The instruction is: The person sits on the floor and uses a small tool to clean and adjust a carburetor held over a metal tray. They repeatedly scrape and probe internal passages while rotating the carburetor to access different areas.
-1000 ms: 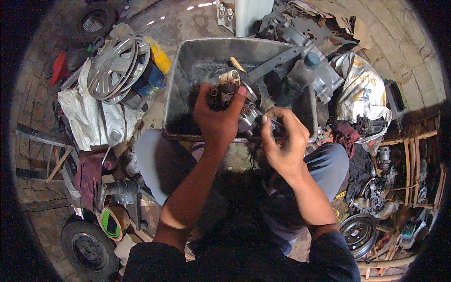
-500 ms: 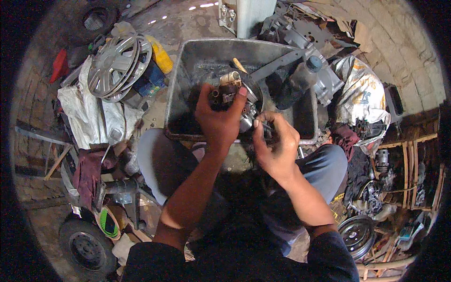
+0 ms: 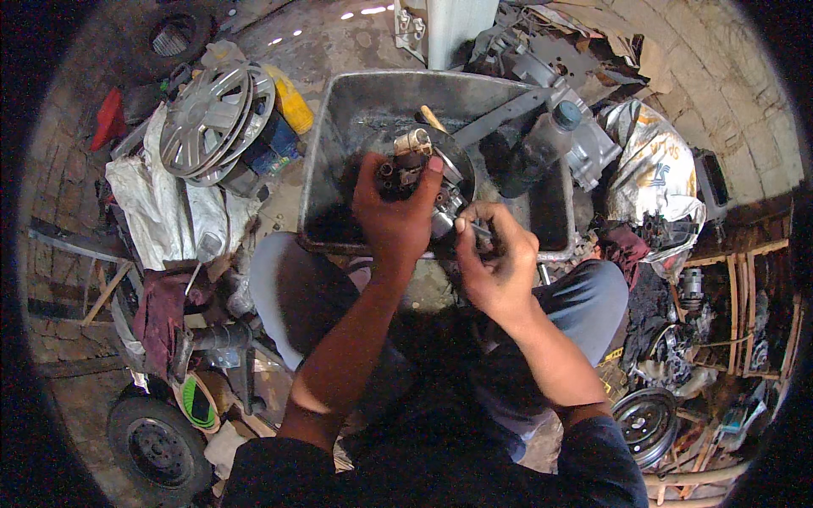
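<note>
My left hand (image 3: 396, 216) is wrapped round a carburetor (image 3: 412, 167), a grimy metal body with a pale round fitting on top. It is held over the near part of a dark grey tub (image 3: 311, 161). At the carburetor's near right side, my right hand (image 3: 501, 258) is closed in a pinch, thumb and forefinger together. A thin dark piece shows by those fingers, too small to name. Beyond my hands, inside the tub, lie a round dark pan, a tan handle (image 3: 433, 117) and a long flat metal bar (image 3: 500, 118).
A dark clear bottle (image 3: 542, 144) with a blue cap leans at the tub's right. Metal casings (image 3: 593, 157) and a white sack (image 3: 648, 161) lie beyond it. Wheel covers (image 3: 203, 123) and a yellow container (image 3: 288, 100) are on the left, a tyre (image 3: 157, 449) lower left.
Both hands stay almost in place on the carburetor. My right fingers have shifted very slightly, and the view has moved a little.
</note>
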Tool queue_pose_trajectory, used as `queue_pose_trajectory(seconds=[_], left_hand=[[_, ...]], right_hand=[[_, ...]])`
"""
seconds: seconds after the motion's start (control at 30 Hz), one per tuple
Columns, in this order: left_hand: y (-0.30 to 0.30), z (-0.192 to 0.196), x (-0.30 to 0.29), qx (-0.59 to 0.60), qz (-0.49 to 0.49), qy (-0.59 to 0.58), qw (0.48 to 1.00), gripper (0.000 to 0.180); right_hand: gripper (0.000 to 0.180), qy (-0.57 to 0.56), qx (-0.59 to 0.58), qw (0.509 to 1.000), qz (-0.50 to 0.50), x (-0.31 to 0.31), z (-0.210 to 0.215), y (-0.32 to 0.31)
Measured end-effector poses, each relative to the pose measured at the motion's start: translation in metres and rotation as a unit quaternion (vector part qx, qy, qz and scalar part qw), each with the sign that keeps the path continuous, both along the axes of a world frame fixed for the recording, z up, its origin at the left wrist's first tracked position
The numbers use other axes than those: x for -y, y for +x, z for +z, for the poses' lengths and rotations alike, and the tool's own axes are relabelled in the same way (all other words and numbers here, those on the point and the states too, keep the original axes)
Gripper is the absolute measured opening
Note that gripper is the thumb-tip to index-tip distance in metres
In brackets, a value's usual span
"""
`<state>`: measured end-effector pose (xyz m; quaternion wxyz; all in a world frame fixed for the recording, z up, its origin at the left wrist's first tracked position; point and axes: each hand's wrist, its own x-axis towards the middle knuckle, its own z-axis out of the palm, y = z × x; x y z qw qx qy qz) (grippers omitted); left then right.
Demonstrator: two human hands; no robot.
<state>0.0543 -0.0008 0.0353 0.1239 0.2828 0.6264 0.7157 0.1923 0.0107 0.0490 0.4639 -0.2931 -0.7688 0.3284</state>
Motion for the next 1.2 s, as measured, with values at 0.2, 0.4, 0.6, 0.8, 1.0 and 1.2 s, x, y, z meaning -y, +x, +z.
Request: queue_pose_trajectory(seconds=[0.2, 0.4, 0.6, 0.8, 1.0, 1.2], left_hand=[[0.001, 0.000, -0.001, -0.012, 0.008, -0.006, 1.000, 0.042], [0.002, 0.002, 0.002, -0.014, 0.009, -0.001, 1.000, 0.042], [0.004, 0.005, 0.002, 0.004, -0.003, 0.008, 1.000, 0.041], [0.004, 0.003, 0.001, -0.010, 0.000, 0.023, 1.000, 0.039], [0.003, 0.001, 0.001, 0.002, 0.006, -0.001, 1.000, 0.041], [0.004, 0.006, -0.001, 0.044, -0.001, 0.000, 0.999, 0.041]], right_hand=[[0.012, -0.011, 0.022, 0.999, -0.024, 0.000, 0.006, -0.001], [0.010, -0.050, 0.026, 0.998, -0.033, 0.004, 0.009, -0.002], [0.008, -0.013, -0.002, 0.996, -0.092, -0.009, 0.007, -0.001], [0.007, 0.020, -0.027, 0.996, -0.086, -0.015, 0.012, 0.005], [0.010, 0.031, -0.019, 0.999, -0.036, -0.015, 0.011, 0.009], [0.014, 0.046, -0.009, 0.999, -0.021, -0.015, 0.013, 0.009]])
